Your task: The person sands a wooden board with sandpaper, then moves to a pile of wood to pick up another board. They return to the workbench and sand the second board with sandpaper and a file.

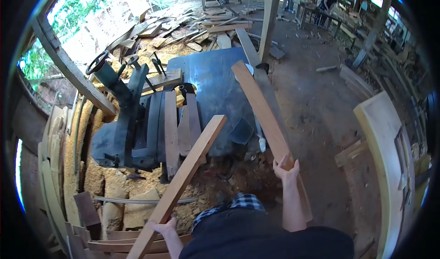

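My left hand (166, 227) is closed round the lower part of a long reddish wooden bar (190, 167), which slants up to the right in front of a dark metal machine table (213, 85). With my right hand (286, 167) I grip a second long wooden board (263, 112) that slants up to the left, its far end over the table's right side. Several shorter wood strips (171, 130) lie on the machine's near left part. A dark flat piece (241, 130) rests near the table's front edge.
A machine column with a handwheel (97, 63) stands at left. Wooden posts (270, 21) rise beyond the table. Scrap wood (151, 32) and sawdust lie behind. A thick pale slab (382, 153) stands at right. Another person (326, 5) bends over a far bench.
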Motion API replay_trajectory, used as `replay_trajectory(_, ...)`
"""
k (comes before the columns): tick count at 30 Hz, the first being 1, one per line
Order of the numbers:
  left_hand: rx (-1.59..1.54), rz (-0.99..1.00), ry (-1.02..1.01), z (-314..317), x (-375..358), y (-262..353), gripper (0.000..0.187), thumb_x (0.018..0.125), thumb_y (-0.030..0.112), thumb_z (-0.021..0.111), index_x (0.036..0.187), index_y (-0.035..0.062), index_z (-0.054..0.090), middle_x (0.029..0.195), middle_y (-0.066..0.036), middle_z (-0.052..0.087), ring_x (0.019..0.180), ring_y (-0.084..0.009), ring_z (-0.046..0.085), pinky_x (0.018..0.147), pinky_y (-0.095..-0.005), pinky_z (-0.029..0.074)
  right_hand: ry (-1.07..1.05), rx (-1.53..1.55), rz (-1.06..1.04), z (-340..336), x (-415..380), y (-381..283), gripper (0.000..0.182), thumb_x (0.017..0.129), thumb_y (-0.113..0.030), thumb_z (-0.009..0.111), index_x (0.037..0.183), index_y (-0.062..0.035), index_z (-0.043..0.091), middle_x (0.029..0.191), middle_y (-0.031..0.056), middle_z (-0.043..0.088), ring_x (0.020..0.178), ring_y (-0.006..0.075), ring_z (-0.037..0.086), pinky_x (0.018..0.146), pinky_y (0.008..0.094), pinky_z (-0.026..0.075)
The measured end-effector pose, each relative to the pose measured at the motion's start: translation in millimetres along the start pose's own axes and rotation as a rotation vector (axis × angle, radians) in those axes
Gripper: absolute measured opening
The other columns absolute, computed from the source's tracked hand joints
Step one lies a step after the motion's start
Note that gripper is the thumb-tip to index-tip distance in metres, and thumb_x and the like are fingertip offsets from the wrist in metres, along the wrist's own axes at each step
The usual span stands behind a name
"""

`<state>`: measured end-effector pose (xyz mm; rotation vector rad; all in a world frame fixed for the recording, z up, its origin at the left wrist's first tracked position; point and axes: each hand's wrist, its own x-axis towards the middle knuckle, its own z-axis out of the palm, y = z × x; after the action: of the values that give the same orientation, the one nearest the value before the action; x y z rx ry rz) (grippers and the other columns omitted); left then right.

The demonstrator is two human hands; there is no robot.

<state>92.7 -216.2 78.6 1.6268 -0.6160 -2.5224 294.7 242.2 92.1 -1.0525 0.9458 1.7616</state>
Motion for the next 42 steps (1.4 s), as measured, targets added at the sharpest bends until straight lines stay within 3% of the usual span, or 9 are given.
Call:
replay_trajectory(4, -0.025, -0.015, -0.008, 25, -4, -19, 0.070, 0.073, 0.067, 0.061, 0.118, 0.0140, 0.053, 0.108, -0.010, 0.060, 0.097, -0.0289, 0.059, 0.083, -0.0443, 0.052, -0.121, -0.027, -0.024, 28, 4, 9, 0.088, 0.067, -0.046, 0.080, 0.132, -0.0082, 0.035, 0.121, 0.0056, 0.052, 0.083, 0.0210, 0.070, 0.099, 0.0461, 0.041)
replay_trajectory(6, -0.033, -0.028, 0.001, 35, -14, -28, 0.068, 0.075, 0.065, 0.060, 0.120, 0.0147, 0.052, 0.112, -0.010, 0.059, 0.100, -0.0278, 0.059, 0.080, -0.0444, 0.053, 0.080, 0.090, 0.019, 50, 4, 16, 0.086, 0.074, -0.048, 0.074, 0.133, -0.0054, 0.028, 0.104, -0.0003, 0.066, 0.078, 0.0217, 0.071, 0.098, 0.0501, 0.041)
replay_trajectory(10, -0.046, 0.020, 0.028, 43, -24, -44, 0.066, 0.077, 0.064, 0.058, 0.122, 0.0156, 0.052, 0.114, -0.010, 0.059, 0.103, -0.0289, 0.059, 0.084, -0.0467, 0.051, 0.120, 0.184, 0.044, 89, 38, 22, 0.099, 0.070, -0.046, 0.077, 0.135, -0.0058, 0.014, 0.117, 0.0059, 0.057, 0.077, 0.0247, 0.071, 0.098, 0.0503, 0.041)
replay_trajectory(11, -0.029, 0.028, 0.016, 34, -7, -45, 0.067, 0.077, 0.065, 0.057, 0.122, 0.0155, 0.052, 0.114, -0.009, 0.059, 0.104, -0.0290, 0.059, 0.085, -0.0471, 0.050, -0.122, 0.073, -0.043, 85, 75, 16, 0.098, 0.069, -0.043, 0.079, 0.133, -0.0079, 0.014, 0.123, 0.0083, 0.049, 0.075, 0.0282, 0.070, 0.099, 0.0510, 0.041)
replay_trajectory(20, -0.116, 0.037, 0.146, 63, -31, -85, 0.065, 0.078, 0.061, 0.058, 0.121, 0.0137, 0.053, 0.116, -0.011, 0.059, 0.105, -0.0303, 0.058, 0.087, -0.0479, 0.050, 0.192, 0.264, 0.003, 183, 108, 43, 0.094, 0.072, -0.042, 0.076, 0.135, -0.0116, 0.013, 0.123, 0.0101, 0.045, 0.069, 0.0302, 0.069, 0.103, 0.0506, 0.037)
replay_trajectory(28, -0.112, 0.089, -0.054, 111, -42, -143, 0.056, 0.081, 0.047, 0.055, 0.120, 0.0071, 0.052, 0.117, -0.017, 0.058, 0.109, -0.0333, 0.057, 0.093, -0.0527, 0.047, 0.238, 0.213, 0.024, 215, 126, 61, 0.106, 0.076, -0.051, 0.071, 0.146, -0.0173, 0.000, 0.130, 0.0107, 0.047, 0.081, 0.0336, 0.069, 0.103, 0.0508, 0.034)
replay_trajectory(30, -0.111, 0.031, -0.063, 132, -57, -160, 0.062, 0.084, 0.054, 0.052, 0.124, 0.0062, 0.050, 0.122, -0.017, 0.055, 0.114, -0.0345, 0.054, 0.098, -0.0544, 0.044, 0.303, 0.235, -0.022, 224, 102, 81, 0.082, 0.087, -0.042, 0.062, 0.143, -0.0060, 0.015, 0.124, 0.0152, 0.053, 0.087, 0.0352, 0.068, 0.098, 0.0512, 0.043)
replay_trajectory(38, -0.188, -0.102, -0.204, 163, -36, -211, 0.066, 0.086, 0.054, 0.058, 0.130, 0.0054, 0.047, 0.127, -0.016, 0.052, 0.122, -0.0333, 0.048, 0.106, -0.0556, 0.036, -0.019, -0.134, 0.292, 237, 178, 68, 0.046, 0.097, -0.027, 0.047, 0.129, 0.0054, 0.039, 0.111, 0.0191, 0.060, 0.093, 0.0365, 0.066, 0.090, 0.0458, 0.053)
replay_trajectory(42, -0.206, -0.237, -0.302, 173, -24, -237, 0.066, 0.085, 0.052, 0.061, 0.128, 0.0037, 0.048, 0.125, -0.016, 0.054, 0.121, -0.0323, 0.049, 0.108, -0.0553, 0.033, -0.214, -0.501, 0.234, 242, 168, 96, 0.029, 0.100, -0.015, 0.036, 0.107, 0.0059, 0.054, 0.102, 0.0190, 0.063, 0.095, 0.0318, 0.065, 0.083, 0.0412, 0.058)
